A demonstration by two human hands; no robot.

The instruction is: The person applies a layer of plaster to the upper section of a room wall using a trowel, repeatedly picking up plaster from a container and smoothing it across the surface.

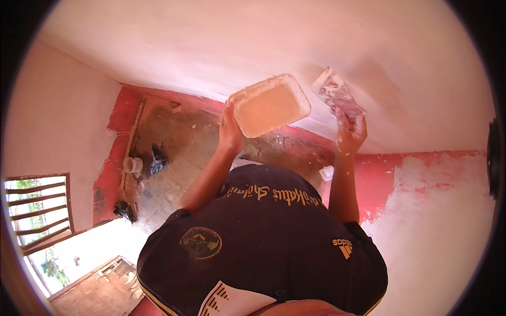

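Whitish rounded-rectangular tray, beige paste inside: left hand grips its left side, above the dusty brown floor. Right hand pinches a flat, white-smeared dark-red plate, right of the tray; can't tell if it touches the pinkish-white wall. Red painted band at wall base; white bucket on floor, left.

The left hand grips the left end of a tray; tan paste lies in it, right of that hand. The right hand pinches a smeared scraper, angled up and left from it. The wall rises beyond both hands; scraper contact is unclear. Well left of the left hand are a tub and, farther out, a barred window.
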